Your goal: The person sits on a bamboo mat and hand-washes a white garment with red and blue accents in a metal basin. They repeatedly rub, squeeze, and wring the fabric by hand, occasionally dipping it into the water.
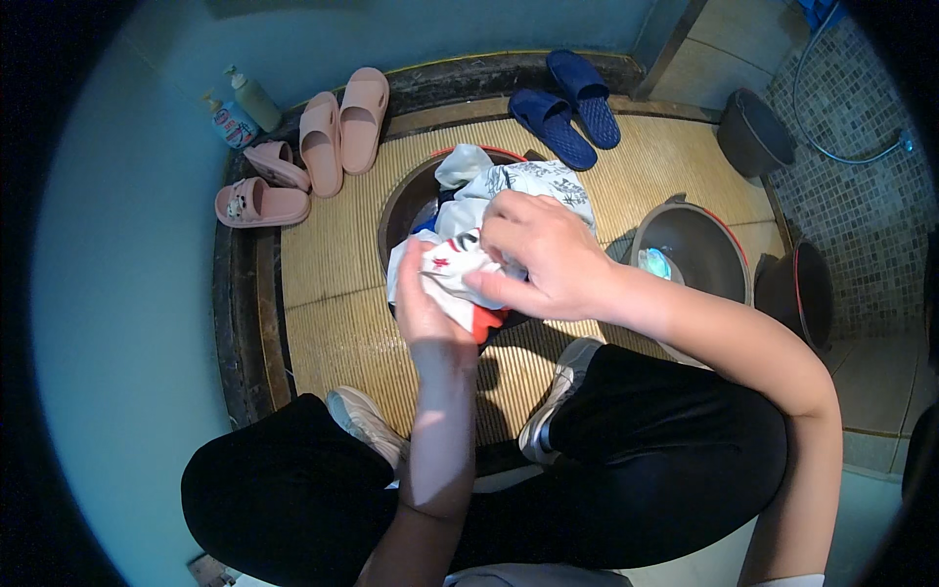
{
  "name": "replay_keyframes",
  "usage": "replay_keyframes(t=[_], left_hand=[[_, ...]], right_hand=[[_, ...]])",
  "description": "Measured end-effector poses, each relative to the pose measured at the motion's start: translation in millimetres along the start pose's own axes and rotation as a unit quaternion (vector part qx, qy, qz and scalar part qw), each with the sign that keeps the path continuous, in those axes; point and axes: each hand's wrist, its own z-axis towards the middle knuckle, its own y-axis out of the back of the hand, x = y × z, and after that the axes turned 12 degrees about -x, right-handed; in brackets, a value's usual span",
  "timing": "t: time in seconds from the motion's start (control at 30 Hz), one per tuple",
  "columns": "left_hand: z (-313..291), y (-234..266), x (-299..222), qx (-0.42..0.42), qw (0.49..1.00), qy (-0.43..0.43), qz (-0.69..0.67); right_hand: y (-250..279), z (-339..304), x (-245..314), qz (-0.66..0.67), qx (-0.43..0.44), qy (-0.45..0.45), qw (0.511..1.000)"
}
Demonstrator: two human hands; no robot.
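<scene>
A white garment with red and black print is bunched between my two hands above the near side of a round brown basin. My left hand grips its left and lower side. My right hand, fingers bent, pinches the cloth from the right and hides part of it. A red portion of the garment hangs below. More white clothes, some with dark print, are heaped in the basin and over its far right rim. A bit of blue cloth shows among them.
Right of the basin stands a second basin holding a small blue-white item. Dark buckets stand farther right. Pink slippers and pump bottles are at left, navy slippers at the back. My shoes rest on ribbed flooring.
</scene>
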Motion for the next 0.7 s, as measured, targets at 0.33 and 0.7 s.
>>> replay_keyframes(t=[0.33,0.7], left_hand=[[-21.6,-13.6,8.0,0.01,0.934,-0.255,0.251],[6.7,0.9,-25.2,0.134,0.872,-0.158,0.443]], right_hand=[[1.5,3.8,16.1,0.048,0.148,-0.091,0.984],[16.8,12.9,-6.7,0.319,-0.146,-0.32,0.88]])
